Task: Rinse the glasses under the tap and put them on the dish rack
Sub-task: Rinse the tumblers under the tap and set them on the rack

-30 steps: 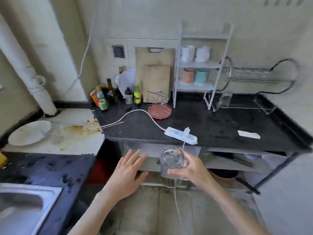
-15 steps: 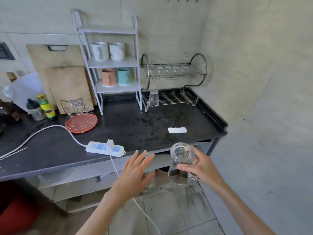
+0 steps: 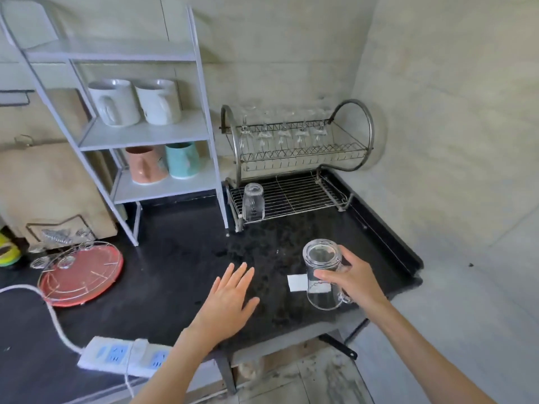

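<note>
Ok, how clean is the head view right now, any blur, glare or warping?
Head view: wide-angle warp bows the white shelf unit at the left; the left edge is soft; even daylight, no hard glare; the glass mug in the right hand and the dish rack read clearly.

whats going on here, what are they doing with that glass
A person is carrying a clear glass mug in the right hand, held above the black counter and short of the dish rack in the corner. The left hand is open and holds nothing, hovering over the counter. One glass already sits upside down on the rack's lower tier, at its left end, and a row of stemmed glasses hangs from the upper tier. The mug looks headed for the rack.
</note>
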Available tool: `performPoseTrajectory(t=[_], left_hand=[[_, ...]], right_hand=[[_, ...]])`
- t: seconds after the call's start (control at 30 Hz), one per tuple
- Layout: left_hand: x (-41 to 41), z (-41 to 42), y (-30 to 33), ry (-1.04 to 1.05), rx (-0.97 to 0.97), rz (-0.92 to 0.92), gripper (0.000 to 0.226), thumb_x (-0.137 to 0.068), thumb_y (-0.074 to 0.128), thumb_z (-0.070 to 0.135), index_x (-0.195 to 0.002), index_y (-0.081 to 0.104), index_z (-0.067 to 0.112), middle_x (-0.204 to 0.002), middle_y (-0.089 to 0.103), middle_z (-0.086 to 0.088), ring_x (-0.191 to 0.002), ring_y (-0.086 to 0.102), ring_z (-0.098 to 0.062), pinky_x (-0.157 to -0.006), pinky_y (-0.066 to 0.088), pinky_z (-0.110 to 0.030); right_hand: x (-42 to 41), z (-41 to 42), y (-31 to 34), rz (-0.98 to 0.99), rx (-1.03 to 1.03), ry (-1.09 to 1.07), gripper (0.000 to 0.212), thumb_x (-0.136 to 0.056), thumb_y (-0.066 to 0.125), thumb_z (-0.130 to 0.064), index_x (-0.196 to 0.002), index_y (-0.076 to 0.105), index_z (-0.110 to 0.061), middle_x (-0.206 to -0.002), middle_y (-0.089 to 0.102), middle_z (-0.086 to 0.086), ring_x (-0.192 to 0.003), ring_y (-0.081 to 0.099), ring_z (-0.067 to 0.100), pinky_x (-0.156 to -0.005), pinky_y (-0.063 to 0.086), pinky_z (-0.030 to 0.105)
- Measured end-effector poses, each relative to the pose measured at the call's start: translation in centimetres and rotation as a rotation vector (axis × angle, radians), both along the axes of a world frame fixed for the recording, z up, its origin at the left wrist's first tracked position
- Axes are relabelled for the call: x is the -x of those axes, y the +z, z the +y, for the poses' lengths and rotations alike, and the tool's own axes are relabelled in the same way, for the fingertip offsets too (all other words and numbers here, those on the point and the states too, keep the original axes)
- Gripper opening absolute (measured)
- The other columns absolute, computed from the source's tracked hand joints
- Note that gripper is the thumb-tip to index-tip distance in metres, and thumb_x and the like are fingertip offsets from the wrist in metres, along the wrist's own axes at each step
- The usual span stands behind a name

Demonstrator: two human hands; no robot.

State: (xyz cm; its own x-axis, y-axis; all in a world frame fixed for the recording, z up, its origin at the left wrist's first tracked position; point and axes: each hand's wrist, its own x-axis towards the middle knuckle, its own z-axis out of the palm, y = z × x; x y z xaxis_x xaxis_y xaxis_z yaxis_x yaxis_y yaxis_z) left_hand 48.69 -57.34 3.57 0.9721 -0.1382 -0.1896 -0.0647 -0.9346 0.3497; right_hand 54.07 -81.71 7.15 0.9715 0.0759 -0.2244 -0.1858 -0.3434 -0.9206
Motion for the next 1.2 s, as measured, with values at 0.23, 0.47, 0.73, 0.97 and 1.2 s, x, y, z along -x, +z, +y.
performPoseTrajectory(t=[0.23,0.47,0.73,0.97,1.2], left_hand=[[-8.9,0.9,-1.2,0.077,-0.005,0.105,0.061,-0.099,0.032,0.039,-0.149,0.001,0.022,-0.157,-0.008,0.003,-0.143,-0.014,-0.02,-0.116,0.0,-0.039],[-17.1,0.4,-2.6,0.182,-0.09,0.149,0.067,-0.099,0.032,0.036,-0.147,-0.011,0.017,-0.155,-0.019,0.0,-0.142,-0.019,-0.023,-0.116,-0.002,-0.043],[-21.3,0.0,-4.9,0.308,-0.141,0.234,0.069,-0.099,0.031,0.036,-0.146,-0.015,0.017,-0.153,-0.023,0.001,-0.142,-0.019,-0.022,-0.116,-0.002,-0.042],[-21.9,-0.4,-5.3,0.367,-0.121,0.234,0.067,-0.099,0.032,0.035,-0.147,-0.012,0.019,-0.151,-0.026,0.006,-0.142,-0.019,-0.02,-0.116,-0.002,-0.041],[-21.9,-0.7,-5.4,0.405,-0.093,0.208,0.066,-0.099,0.034,0.033,-0.148,-0.006,0.019,-0.155,-0.018,0.004,-0.143,-0.015,-0.023,-0.116,0.0,-0.041]], right_hand=[[-12.0,2.5,-1.0,0.025,-0.192,-0.066,0.049,-0.074,0.078,-0.013,-0.112,0.056,-0.035,-0.091,0.066,-0.017,-0.091,0.06,0.002,-0.068,0.04,0.013],[-23.5,5.6,-3.0,0.029,-0.191,0.002,0.082,-0.071,0.08,-0.017,-0.142,0.038,-0.022,-0.104,0.064,0.027,-0.092,0.065,0.024,-0.082,0.045,0.02],[-31.9,8.8,-7.0,0.076,-0.124,0.17,0.089,-0.069,0.081,-0.023,-0.144,0.034,-0.017,-0.096,0.063,0.032,-0.087,0.065,0.03,-0.096,0.046,0.036],[-33.6,9.8,-9.9,0.118,-0.099,0.225,0.092,-0.056,0.083,-0.042,-0.136,0.044,-0.018,-0.096,0.064,0.028,-0.089,0.065,0.031,-0.094,0.049,0.047],[-33.9,9.3,-10.6,0.075,-0.105,0.263,0.071,-0.075,0.077,-0.025,-0.137,0.041,-0.022,-0.056,0.04,-0.004,-0.063,0.047,0.013,-0.081,0.046,0.027]])
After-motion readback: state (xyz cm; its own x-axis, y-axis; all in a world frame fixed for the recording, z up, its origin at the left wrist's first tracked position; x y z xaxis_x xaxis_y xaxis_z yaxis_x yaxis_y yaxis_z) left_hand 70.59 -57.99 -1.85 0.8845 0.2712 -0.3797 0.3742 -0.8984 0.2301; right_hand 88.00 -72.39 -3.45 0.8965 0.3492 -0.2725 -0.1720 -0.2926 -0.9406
